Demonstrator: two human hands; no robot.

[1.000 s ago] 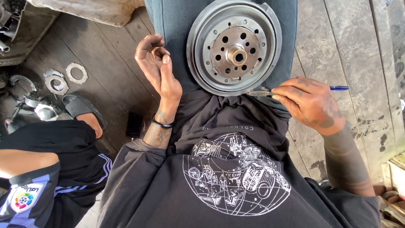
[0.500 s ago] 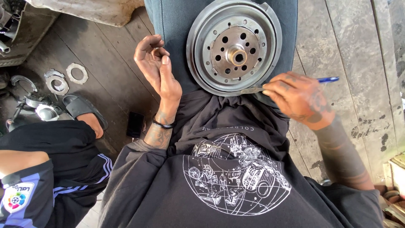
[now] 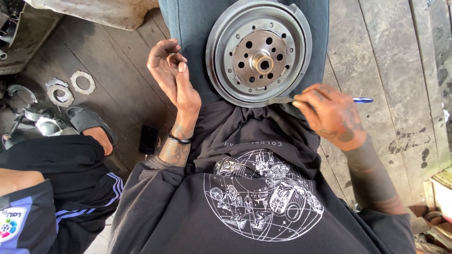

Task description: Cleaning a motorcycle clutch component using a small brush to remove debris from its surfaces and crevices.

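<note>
Seated on a plank floor (image 3: 391, 56), you balance a round metal drum (image 3: 259, 51), a stepped disc with a drilled hub, on your lap. It lies flat, face up, just ahead of both hands.

Your right hand (image 3: 329, 117) is closed on a thin tool with a blue handle (image 3: 362, 99). The handle pokes out to the right of your fist, and the grey metal tip (image 3: 280, 99) runs left from your fingers to meet the drum's near rim. Whether the tip sits under the edge or only against it cannot be told.

Your left hand (image 3: 170, 70) is raised palm up to the left of the drum, clear of it. Its fingers curl in toward the thumb, perhaps pinching some small part; nothing can be made out between them, so that grip stays uncertain.

The step in hand looks like working the rim with the tool tip, prying or scraping at the near edge. The next move seems to call for steady pressure along the tip, with the drum kept from sliding off your lap.

Well off to the left of your left hand, 2 flat rings (image 3: 70, 87) and other metal parts lie on the boards. A dark phone (image 3: 149, 139) rests beside your left forearm, near another person's sandalled foot (image 3: 92, 127).
</note>
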